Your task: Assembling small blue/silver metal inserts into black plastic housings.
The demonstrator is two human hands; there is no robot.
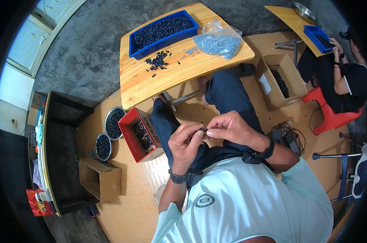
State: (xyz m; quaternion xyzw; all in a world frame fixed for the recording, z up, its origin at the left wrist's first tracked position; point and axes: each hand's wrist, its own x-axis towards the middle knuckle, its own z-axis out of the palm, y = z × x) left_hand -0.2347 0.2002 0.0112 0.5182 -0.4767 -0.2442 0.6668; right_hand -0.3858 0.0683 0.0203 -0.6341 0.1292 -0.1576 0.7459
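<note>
Above my lap, my left hand (pixel 186 141) pinches a small dark plastic piece (pixel 202 130) between thumb and fingertips. My right hand (pixel 226 128) meets it from the other side, its thumb and forefinger closed at the same piece; whether it grips a second part is too small to tell. On the wooden table (pixel 139 91) ahead stands a blue tray (pixel 159 45) full of small black pieces. In front of the tray lies a loose pile of black pieces (pixel 157 61). Beside it rests a clear plastic bag (pixel 219 42) of small grey-blue parts, with a few spilled next to it.
Left of my legs are a red box (pixel 130 139) and two metal bowls (pixel 108 121) (pixel 97 152) with black pieces, plus a cardboard box (pixel 110 184). At right stand another carton (pixel 272 103), cables (pixel 299 137) and a red stool (pixel 329 117), where a person works at a second table (pixel 287 16).
</note>
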